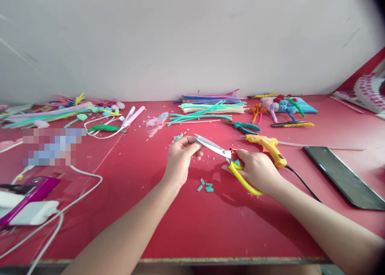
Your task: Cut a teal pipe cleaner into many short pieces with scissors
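Observation:
My right hand grips yellow-handled scissors, their metal blades pointing left toward my left hand. The left hand is curled with fingers pinched at the blade tips; whatever small piece it holds is hidden by the fingers. Several short teal cut pieces lie on the red table just below the scissors. A few more teal scraps lie above the left hand.
A pile of coloured pipe cleaners lies by the wall, with teal-handled pliers, a yellow glue gun and finished pipe-cleaner flowers to its right. A dark phone lies right. White cables and a purple tool lie left.

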The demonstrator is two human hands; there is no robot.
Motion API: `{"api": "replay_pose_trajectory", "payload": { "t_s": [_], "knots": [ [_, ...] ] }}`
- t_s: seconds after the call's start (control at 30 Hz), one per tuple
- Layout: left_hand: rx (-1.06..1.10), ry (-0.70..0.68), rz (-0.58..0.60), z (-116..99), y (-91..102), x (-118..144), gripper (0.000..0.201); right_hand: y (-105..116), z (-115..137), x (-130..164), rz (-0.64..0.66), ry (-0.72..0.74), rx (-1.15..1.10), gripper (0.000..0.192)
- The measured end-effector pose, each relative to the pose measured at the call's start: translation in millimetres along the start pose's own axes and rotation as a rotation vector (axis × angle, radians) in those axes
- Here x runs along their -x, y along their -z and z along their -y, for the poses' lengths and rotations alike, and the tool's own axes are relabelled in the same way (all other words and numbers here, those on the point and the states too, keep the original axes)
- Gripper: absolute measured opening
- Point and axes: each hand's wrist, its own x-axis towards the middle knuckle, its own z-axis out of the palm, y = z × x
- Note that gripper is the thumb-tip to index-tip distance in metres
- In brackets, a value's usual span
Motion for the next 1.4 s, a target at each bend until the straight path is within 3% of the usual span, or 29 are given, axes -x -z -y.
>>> {"api": "replay_pose_trajectory", "payload": {
  "t_s": [0.7, 0.93, 1.1, 1.2, 1.4],
  "knots": [
    [-0.039, -0.03, 0.048, -0.5, 2.5, -0.6, 0.009, -2.0, -3.1, -1.1, -0.008, -0.013, 0.018, 0.042],
    [-0.079, -0.028, 0.069, 2.5, 0.6, 0.0, 0.013, 0.8, -1.5, -1.4, 0.045, -0.054, -0.141, 0.04],
    [-0.125, -0.01, 0.102, 7.0, -0.8, 1.1, 0.013, 4.9, 1.0, -2.0, 0.05, -0.099, -0.11, 0.034],
    [-0.198, 0.005, 0.124, 11.2, -3.7, 3.1, 0.012, 5.3, 3.0, -2.8, 0.057, -0.11, -0.234, 0.029],
    [-0.426, 0.041, 0.278, 16.5, -15.8, 12.8, 0.015, 6.7, 8.8, -0.8, 0.087, -0.117, -0.718, 0.018]
  ]
}}
